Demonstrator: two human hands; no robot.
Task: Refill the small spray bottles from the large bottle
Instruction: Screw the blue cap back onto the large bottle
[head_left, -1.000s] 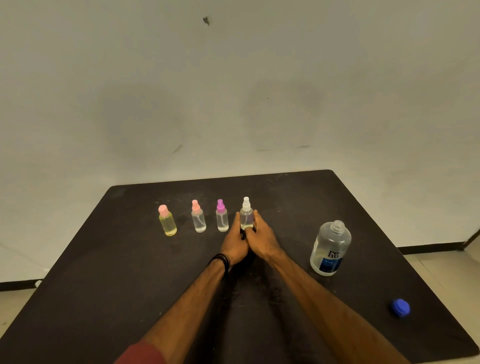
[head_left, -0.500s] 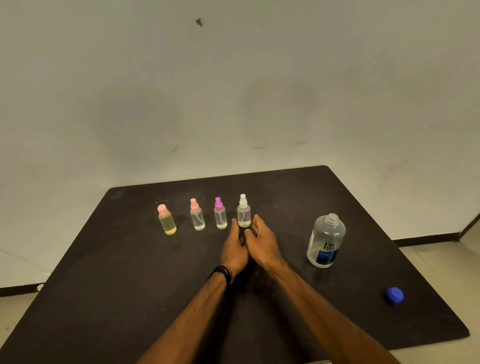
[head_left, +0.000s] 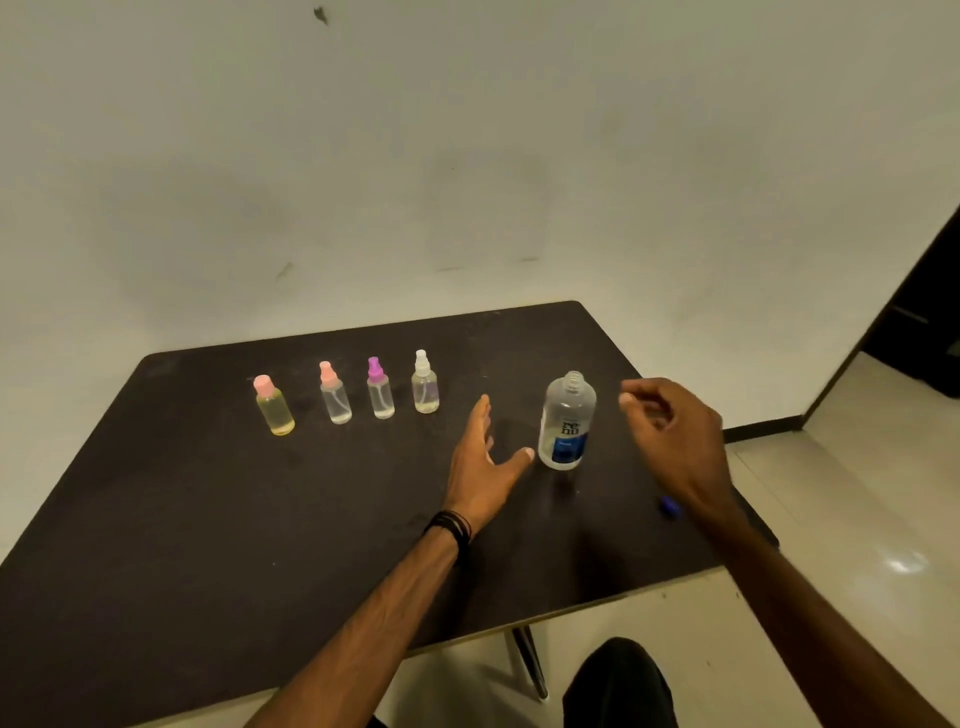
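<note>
Large bottle (head_left: 566, 422), uncapped and upright toward the right of the dark table (head_left: 156, 519): clear plastic, blue label low on the body, narrow threaded neck open at top. Likely light to middling in weight, smooth and a little slippery, walls apt to give under a squeeze; best taken round the mid-body above the label, tipped slowly. Flanked by left hand (head_left: 485, 462), fingers straight and spread, thumb reaching toward the base, apart from it; and right hand (head_left: 675, 436), raised, fingers loosely curled, holding nothing. Further left, in a row, well apart: small spray bottles, white-topped (head_left: 425, 383), purple-topped (head_left: 380, 389), pink-topped (head_left: 335, 395), plus a yellowish pink-capped bottle (head_left: 274, 406). Blue cap (head_left: 670, 506) partly hidden behind the right wrist.
</note>
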